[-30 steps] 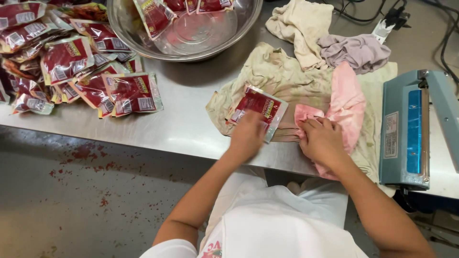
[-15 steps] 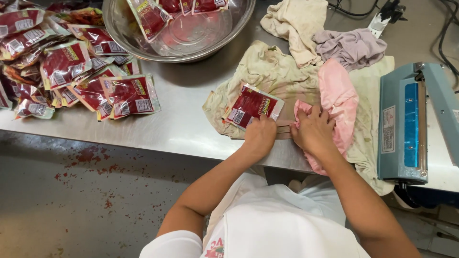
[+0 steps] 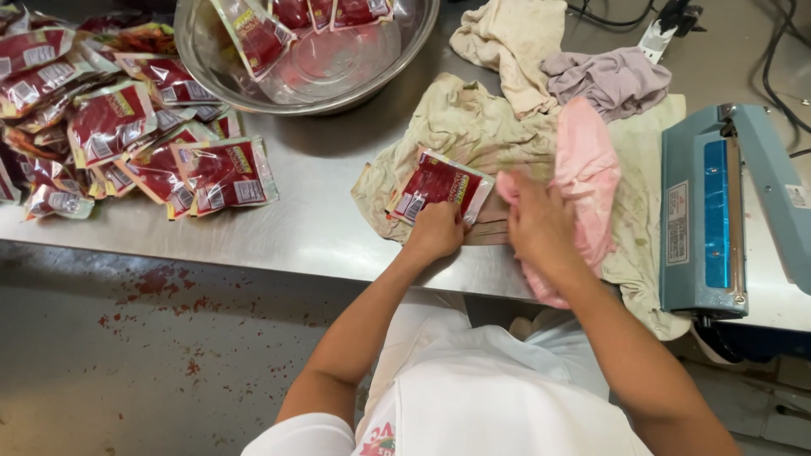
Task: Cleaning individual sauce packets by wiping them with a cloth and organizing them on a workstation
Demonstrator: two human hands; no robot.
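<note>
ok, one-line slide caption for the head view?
Left hand pins a red sauce pouch on a beige cloth while the right hand grips a pink rag beside a blue heat sealer.

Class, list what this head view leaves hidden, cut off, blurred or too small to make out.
- Right hand: motion-blurred, so its grip on the pink cloth is unclear.
- Pouch: near corner hidden under the left hand.
- Bowl: far rim cut off by the top edge.
- Pouch pile: runs past the left edge, so it can't be counted.
- Sealer: front end hidden below the table edge.
</note>
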